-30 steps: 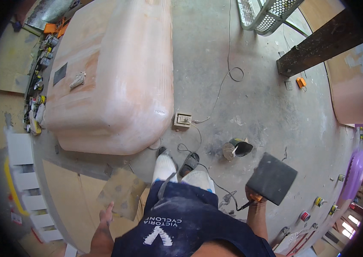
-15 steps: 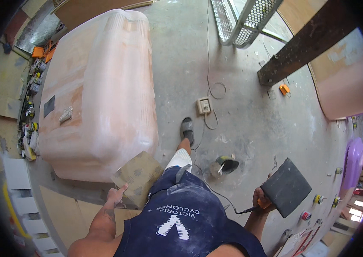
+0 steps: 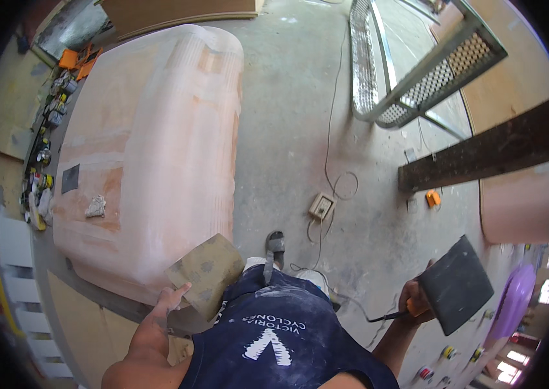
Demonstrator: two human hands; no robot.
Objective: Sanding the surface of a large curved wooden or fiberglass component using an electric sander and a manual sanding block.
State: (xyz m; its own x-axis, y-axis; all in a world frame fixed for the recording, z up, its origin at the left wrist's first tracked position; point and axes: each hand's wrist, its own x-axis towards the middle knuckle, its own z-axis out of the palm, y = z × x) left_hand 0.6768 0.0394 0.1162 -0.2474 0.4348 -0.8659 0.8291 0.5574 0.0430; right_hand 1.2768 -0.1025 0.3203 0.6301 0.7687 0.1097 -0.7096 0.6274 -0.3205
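My left hand (image 3: 172, 297) grips the edge of a square brown sheet of sandpaper (image 3: 204, 275), backing side up. The sheet overlaps the near end of a big rounded pinkish mould (image 3: 177, 162) in view; whether they touch I cannot tell. Out to the right, my right hand (image 3: 415, 299) is closed round the orange-and-black body of a corded power sander (image 3: 457, 285), its flat black square pad turned upward. The sander's cord runs back toward my waist. A dark square sheet (image 3: 71, 178) and a crumpled whitish rag or glove (image 3: 95, 207) lie on the mould's left side.
A beige socket box (image 3: 322, 206) with looped cable lies on the floor ahead. A perforated metal step frame (image 3: 410, 97) and a dark beam (image 3: 482, 149) stand at right. Several cans (image 3: 449, 352) sit at lower right near a purple form (image 3: 513, 301). Clutter lines the left wall.
The socket box, mould and step frame now appear lower in view, as my body and head have shifted forward. The sander has moved slightly rightward. Both hands keep their holds.
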